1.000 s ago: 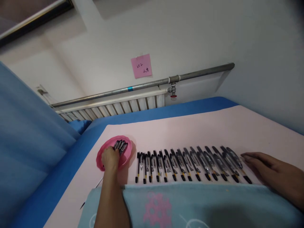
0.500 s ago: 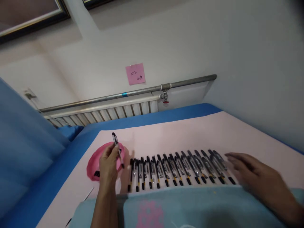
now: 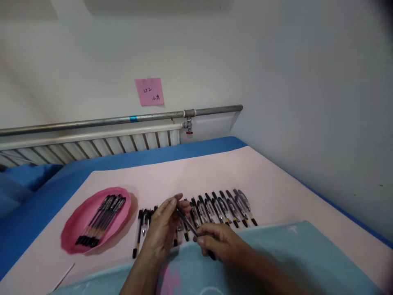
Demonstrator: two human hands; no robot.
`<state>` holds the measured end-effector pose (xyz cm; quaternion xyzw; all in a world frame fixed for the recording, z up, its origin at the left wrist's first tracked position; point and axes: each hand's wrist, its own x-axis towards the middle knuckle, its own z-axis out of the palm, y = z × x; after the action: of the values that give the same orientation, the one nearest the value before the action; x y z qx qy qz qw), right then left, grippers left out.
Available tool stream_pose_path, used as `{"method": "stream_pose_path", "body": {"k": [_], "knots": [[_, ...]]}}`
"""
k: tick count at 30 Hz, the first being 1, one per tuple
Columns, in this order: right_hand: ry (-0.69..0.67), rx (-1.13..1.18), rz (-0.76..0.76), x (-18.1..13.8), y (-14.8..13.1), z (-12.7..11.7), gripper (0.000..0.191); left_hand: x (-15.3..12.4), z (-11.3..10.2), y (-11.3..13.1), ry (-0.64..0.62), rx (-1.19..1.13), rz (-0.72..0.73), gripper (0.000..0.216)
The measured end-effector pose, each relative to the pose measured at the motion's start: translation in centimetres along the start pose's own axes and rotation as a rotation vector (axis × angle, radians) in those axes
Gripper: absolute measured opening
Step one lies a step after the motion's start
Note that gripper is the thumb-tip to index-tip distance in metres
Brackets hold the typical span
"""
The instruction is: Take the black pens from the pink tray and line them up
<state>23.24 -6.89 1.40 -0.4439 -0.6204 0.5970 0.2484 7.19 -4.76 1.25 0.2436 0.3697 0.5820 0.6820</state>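
Note:
My left hand point(image 3: 162, 231) and my right hand point(image 3: 221, 243) meet over the middle of a row of black pens point(image 3: 215, 207) laid side by side on a pink sheet point(image 3: 276, 180). Both hands pinch the same single black pen point(image 3: 188, 223), which slants between them, left fingers at its upper end and right fingers at its lower end. To the left, a pink tray point(image 3: 75, 229) holds several more black pens point(image 3: 101, 219) lying together.
A light blue cloth point(image 3: 291, 254) with a pink print covers the near side of the sheet. Blue fabric point(image 3: 46, 184) surrounds the sheet. Behind are a radiator point(image 3: 92, 145), a grey pipe point(image 3: 123, 119) and a pink note point(image 3: 149, 91) on the white wall.
My left hand lifted one pen out of the pink tray and carried it right over the row. My right hand left the row's right end and took hold of that pen too. The view swung left.

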Motion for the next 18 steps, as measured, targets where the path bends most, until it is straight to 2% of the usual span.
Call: {"method": "stream_pose_path", "body": {"k": [3, 6, 9, 11, 15, 18], "knots": [[-0.034, 0.019, 0.018, 0.0, -0.2, 0.2, 0.015, 0.6, -1.1, 1.2, 0.059, -0.036, 0.067, 0.018], [-0.041, 0.046, 0.034, -0.1, -0.1, 0.2, 0.013, 1.2, -2.6, 2.8, 0.214, -0.125, 0.170, 0.013], [-0.007, 0.074, 0.031, -0.1, 0.3, 0.0, 0.016, 1.2, -3.4, 3.7, 0.269, -0.170, 0.170, 0.015], [-0.003, 0.096, 0.035, -0.1, 0.6, -0.1, 0.019, 0.7, -3.1, 3.5, 0.202, -0.099, 0.104, 0.016], [-0.070, 0.148, 0.062, 0.0, 0.5, -0.1, 0.022, -0.4, -1.5, 1.9, -0.045, 0.140, -0.144, 0.027], [-0.118, 0.188, 0.082, 0.0, 0.2, -0.2, 0.024, -0.8, -0.8, 1.1, -0.107, 0.143, -0.176, 0.027]]}}
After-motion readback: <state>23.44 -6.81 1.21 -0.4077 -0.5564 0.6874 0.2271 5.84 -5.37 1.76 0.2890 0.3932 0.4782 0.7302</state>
